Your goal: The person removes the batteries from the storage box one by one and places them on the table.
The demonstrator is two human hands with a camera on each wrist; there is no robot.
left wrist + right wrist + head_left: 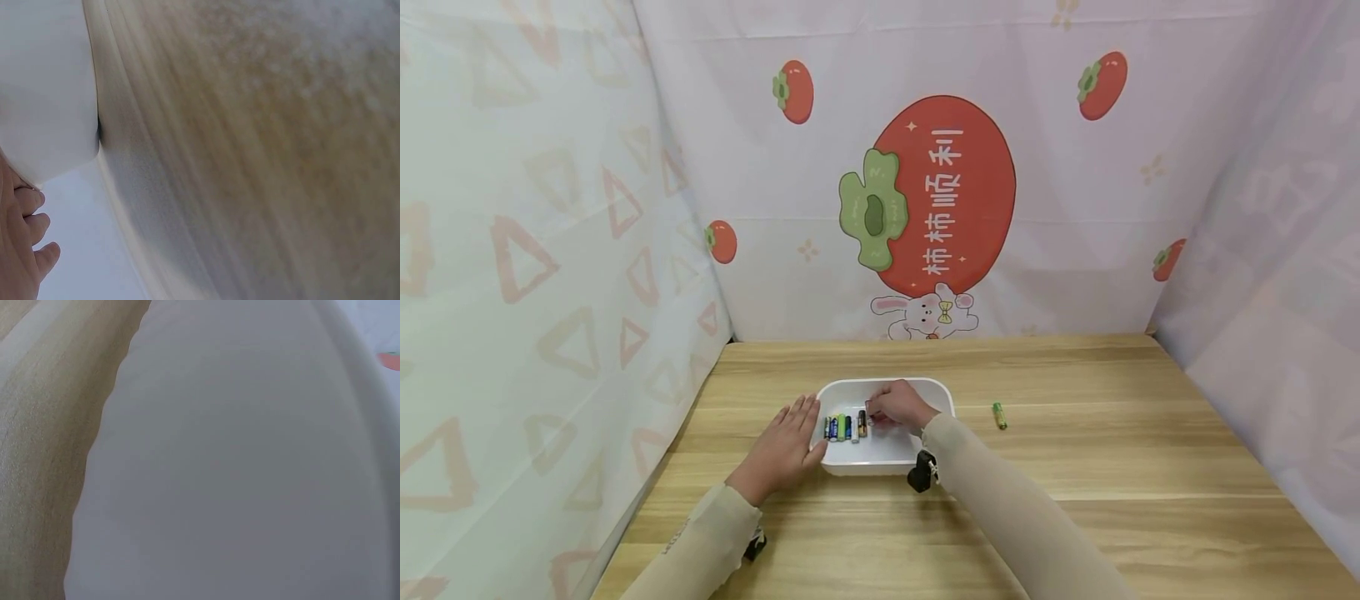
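A white tray (pixel 880 469) sits on the table, with several batteries (pixel 842 427) standing side by side in a row along its left part. My left hand (pixel 786 450) lies with fingers extended along the tray's left side. In the left wrist view, the fingertips (pixel 39 228) show beside the tray's white wall (pixel 50 94). My right hand (pixel 901 404) reaches inside the tray, fingers bent down, pinching a small battery (pixel 871 421) at the right end of the row, mostly covered by the fingers. A pale surface fills most of the right wrist view, and the hand is not seen there.
One green battery (pixel 1000 415) lies on the wooden table (pixel 1075 483) to the right of the tray. Printed white cloth (pixel 790 183) hangs behind the table and along both sides. Dark wrist devices (pixel 922 472) sit at both sleeves.
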